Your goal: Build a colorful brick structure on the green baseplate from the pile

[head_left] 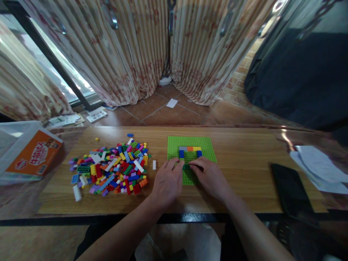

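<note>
A green studded baseplate lies on the wooden table in front of me. On it stands a low outline of building bricks, with grey, orange and yellow along the far side and blue ones down both sides. My left hand is at the baseplate's near left part, its thumb and fingers closed near the outline's front. From the right, my right hand reaches in with thumb and index finger pinched together. Between the fingertips a small dark green brick shows in part; the fingers hide the rest.
Left of the baseplate spreads a big heap of loose colourful bricks, with a white brick apart from it. A plastic tub with an orange label stands far left. To the right are a black phone-like slab and papers.
</note>
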